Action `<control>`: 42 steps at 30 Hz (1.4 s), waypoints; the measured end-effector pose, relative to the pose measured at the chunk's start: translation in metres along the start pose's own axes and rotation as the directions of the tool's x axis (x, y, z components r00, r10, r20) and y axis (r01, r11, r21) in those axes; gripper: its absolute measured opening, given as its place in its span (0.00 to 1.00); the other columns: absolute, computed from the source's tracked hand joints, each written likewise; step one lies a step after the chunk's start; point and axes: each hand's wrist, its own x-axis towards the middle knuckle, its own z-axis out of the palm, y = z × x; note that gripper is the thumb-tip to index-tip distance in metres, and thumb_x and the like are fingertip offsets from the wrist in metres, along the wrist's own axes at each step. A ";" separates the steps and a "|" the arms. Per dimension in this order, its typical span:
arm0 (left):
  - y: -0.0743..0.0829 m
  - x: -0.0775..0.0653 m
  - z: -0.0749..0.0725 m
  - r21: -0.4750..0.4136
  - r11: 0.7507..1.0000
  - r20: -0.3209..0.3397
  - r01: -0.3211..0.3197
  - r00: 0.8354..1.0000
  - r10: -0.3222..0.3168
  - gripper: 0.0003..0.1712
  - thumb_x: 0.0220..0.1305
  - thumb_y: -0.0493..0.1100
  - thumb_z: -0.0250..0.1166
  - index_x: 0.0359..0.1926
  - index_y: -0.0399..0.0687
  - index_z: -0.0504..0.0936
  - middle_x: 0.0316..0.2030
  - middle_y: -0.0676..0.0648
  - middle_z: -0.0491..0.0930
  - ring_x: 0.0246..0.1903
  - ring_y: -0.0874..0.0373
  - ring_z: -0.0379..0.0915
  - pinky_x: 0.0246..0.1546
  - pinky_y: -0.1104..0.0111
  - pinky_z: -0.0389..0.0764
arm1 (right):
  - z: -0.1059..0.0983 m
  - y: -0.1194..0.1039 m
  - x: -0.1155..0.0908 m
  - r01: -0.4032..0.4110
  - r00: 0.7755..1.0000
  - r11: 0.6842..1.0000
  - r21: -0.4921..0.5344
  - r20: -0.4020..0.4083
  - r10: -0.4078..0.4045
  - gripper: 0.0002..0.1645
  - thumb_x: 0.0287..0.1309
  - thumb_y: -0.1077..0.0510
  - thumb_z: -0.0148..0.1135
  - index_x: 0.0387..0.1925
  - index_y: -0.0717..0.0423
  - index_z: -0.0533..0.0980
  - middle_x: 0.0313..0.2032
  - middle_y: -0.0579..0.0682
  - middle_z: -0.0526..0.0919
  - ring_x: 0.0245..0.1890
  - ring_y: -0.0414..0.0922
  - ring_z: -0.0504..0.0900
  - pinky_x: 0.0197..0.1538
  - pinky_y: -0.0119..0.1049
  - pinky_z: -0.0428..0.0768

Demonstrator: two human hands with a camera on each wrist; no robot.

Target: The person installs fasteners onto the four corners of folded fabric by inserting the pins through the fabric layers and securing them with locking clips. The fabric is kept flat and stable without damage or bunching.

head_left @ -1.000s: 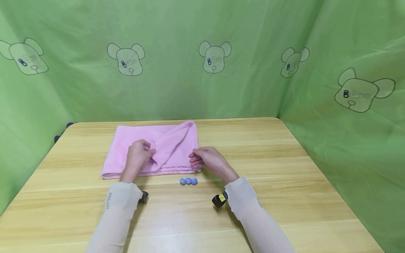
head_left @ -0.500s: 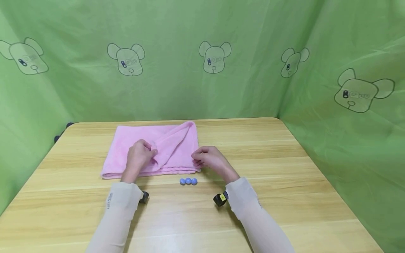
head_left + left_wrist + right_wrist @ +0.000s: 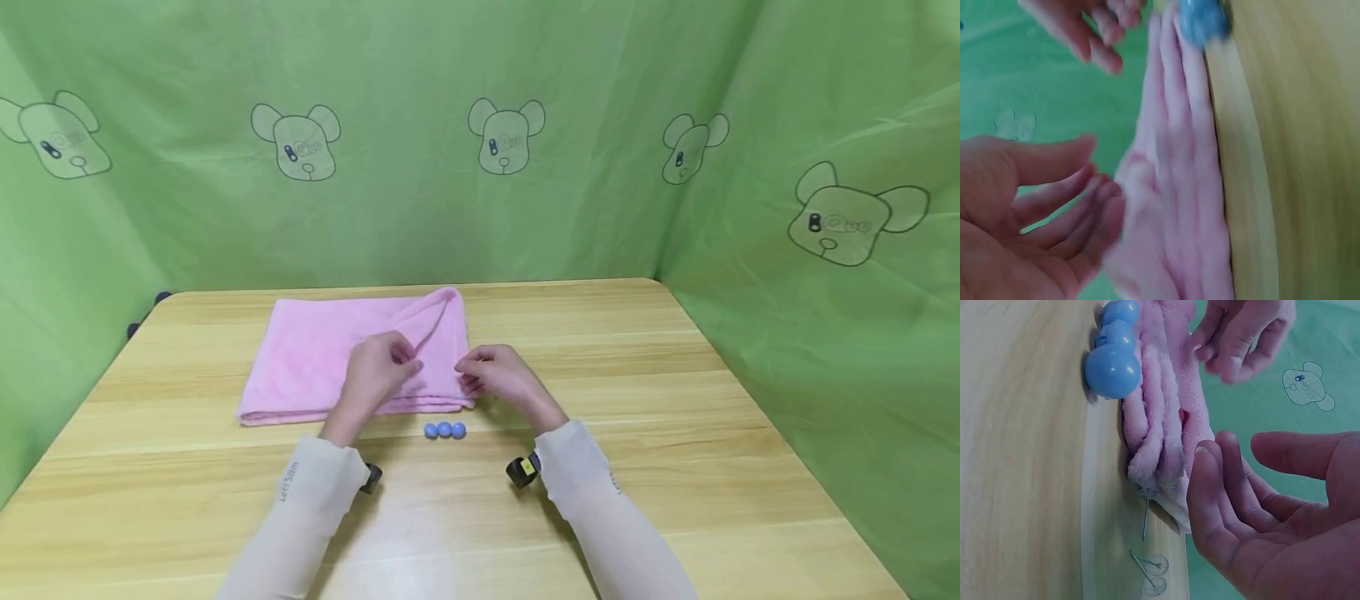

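A soft, fuzzy pink cloth (image 3: 307,350) lay folded in thick layers on a smooth, wood-grained table (image 3: 600,329), left of centre, one flap turned back diagonally. Just in front of its near edge sat three glossy blue balls (image 3: 445,430), touching in a row. Thin metal pins with clear round heads (image 3: 1155,587) lay by its right corner. The left hand (image 3: 375,375), over the cloth, had its thumb and loosely bent fingers apart, gripping nothing; the right hand (image 3: 506,379), beside the right edge, was likewise relaxed and unladen. Half a second earlier the left hand was farther left; the right had barely moved.
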 end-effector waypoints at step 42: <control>-0.004 -0.001 0.011 0.079 0.996 0.119 0.041 0.992 -0.051 0.02 0.57 0.33 0.67 0.28 0.42 0.83 0.22 0.49 0.79 0.22 0.56 0.73 0.28 0.62 0.78 | 0.000 0.006 0.001 0.015 0.998 0.982 -0.188 0.065 -0.003 0.31 0.46 0.68 0.69 0.56 0.57 0.76 0.30 0.53 0.83 0.31 0.49 0.82 0.39 0.48 0.82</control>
